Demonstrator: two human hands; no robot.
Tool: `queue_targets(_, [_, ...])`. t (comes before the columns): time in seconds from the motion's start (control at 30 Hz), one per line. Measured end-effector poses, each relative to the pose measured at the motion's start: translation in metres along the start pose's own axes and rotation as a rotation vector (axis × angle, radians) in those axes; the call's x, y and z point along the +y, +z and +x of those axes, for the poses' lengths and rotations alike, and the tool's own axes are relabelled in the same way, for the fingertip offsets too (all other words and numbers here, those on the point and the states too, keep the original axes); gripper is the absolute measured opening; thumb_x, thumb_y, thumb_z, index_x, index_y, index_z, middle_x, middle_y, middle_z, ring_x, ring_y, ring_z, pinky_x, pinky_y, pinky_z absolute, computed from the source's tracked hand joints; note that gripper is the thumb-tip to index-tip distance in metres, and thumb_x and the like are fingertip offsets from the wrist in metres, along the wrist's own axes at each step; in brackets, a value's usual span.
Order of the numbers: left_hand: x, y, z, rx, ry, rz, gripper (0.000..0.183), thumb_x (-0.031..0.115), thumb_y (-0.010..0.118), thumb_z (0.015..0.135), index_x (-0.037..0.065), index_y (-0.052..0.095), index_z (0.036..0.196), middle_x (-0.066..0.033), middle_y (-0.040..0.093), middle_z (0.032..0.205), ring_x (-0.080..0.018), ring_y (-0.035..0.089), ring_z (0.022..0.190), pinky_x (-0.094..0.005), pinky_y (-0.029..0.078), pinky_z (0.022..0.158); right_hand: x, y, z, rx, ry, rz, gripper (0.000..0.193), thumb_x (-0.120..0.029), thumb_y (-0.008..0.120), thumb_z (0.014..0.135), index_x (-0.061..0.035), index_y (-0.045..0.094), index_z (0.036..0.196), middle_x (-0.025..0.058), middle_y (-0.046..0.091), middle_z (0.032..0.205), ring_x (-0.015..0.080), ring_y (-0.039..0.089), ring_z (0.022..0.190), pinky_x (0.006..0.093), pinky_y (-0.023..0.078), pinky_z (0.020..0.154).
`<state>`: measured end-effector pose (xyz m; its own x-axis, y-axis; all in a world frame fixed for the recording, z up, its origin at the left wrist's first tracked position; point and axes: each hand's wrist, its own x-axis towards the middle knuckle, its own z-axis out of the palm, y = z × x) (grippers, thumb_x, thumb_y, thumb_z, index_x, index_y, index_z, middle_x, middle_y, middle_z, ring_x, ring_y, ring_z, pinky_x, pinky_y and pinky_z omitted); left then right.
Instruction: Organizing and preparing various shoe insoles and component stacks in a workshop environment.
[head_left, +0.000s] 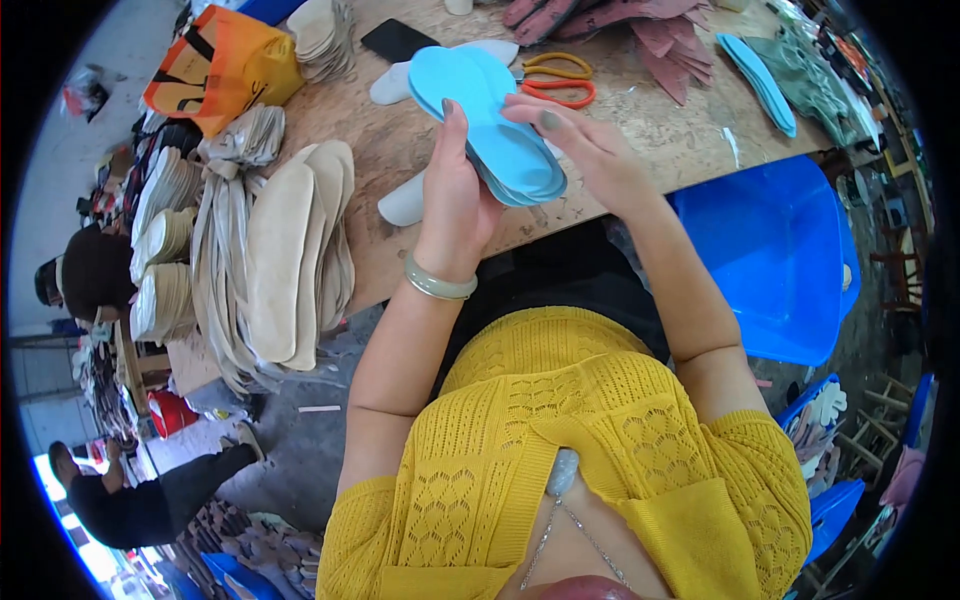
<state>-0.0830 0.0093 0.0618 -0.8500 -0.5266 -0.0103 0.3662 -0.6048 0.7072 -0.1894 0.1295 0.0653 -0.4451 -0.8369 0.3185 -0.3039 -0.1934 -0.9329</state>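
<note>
A small stack of light blue shoe insoles (pixel 480 110) is held up above the near edge of the table. My left hand (pixel 458 195) grips the stack from its left side, thumb along the edge and the other fingers hidden beneath. On the opposite side, my right hand (pixel 590 150) has its fingers bent against the stack's right edge, touching the upper insole. Just behind the stack lie scissors (pixel 560 82) with one orange and one yellow handle loop. White insole-shaped pieces (pixel 392 85) lie partly hidden behind the blue ones, and a white roll-like piece (pixel 402 202) is beside my left wrist.
Beige insoles (pixel 300 255) are piled at the left, near an orange bag (pixel 225 70). A black phone (pixel 400 40) lies at the back. More blue insoles (pixel 757 85) and dark red scraps (pixel 670 50) are farther right. A blue bin (pixel 765 260) stands beside the table edge. Another person (pixel 150 495) is at lower left.
</note>
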Motion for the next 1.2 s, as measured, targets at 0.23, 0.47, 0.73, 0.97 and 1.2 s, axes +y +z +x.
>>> queue_targets(0.23, [0.017,0.009,-0.002,0.075,-0.130,0.001,0.051,0.045,0.030,0.101,0.004,0.042,0.129,-0.0115,0.056,0.119,-0.0240,0.058,0.106,-0.0404,0.048,0.092,-0.016,-0.004,-0.018,-0.041,-0.253,-0.308,0.041,-0.025,0.061,0.088,-0.0025,0.058,0.123,0.0141,0.055,0.130,0.0221,0.052,0.122,0.0338,0.038,0.102])
queue_targets(0.47, [0.007,-0.007,0.010,-0.009,-0.249,-0.056,0.033,0.032,0.036,0.102,0.006,0.053,0.112,-0.0091,0.062,0.106,-0.0222,0.060,0.098,-0.0407,0.049,0.088,-0.022,-0.005,-0.008,-0.055,0.061,-0.139,0.037,-0.023,0.057,0.092,-0.0027,0.059,0.123,0.0086,0.065,0.112,0.0147,0.059,0.103,0.0286,0.044,0.091])
queue_targets(0.73, [0.013,-0.002,0.009,-0.003,-0.254,-0.059,0.030,0.030,0.041,0.101,0.006,0.053,0.113,-0.0089,0.062,0.108,-0.0219,0.060,0.100,-0.0417,0.047,0.091,-0.020,-0.015,-0.002,-0.078,-0.046,-0.134,0.034,-0.022,0.057,0.092,-0.0041,0.060,0.121,0.0050,0.065,0.103,0.0109,0.059,0.094,0.0243,0.046,0.082])
queue_targets(0.97, [0.021,0.007,0.007,0.013,-0.286,-0.072,0.034,0.031,0.041,0.100,0.005,0.050,0.121,-0.0111,0.060,0.114,-0.0230,0.059,0.105,-0.0414,0.046,0.093,-0.015,-0.023,-0.006,-0.154,-0.088,-0.139,0.043,-0.023,0.062,0.090,-0.0015,0.055,0.127,0.0065,0.065,0.110,0.0119,0.060,0.098,0.0264,0.048,0.084])
queue_targets(1.2, [0.023,0.004,0.008,0.024,-0.282,-0.094,0.033,0.032,0.041,0.101,0.006,0.050,0.119,-0.0104,0.059,0.114,-0.0225,0.058,0.107,-0.0411,0.046,0.094,-0.017,-0.017,-0.008,-0.094,-0.208,-0.326,0.042,-0.026,0.059,0.091,-0.0019,0.056,0.126,0.0096,0.065,0.112,0.0165,0.062,0.099,0.0275,0.048,0.084])
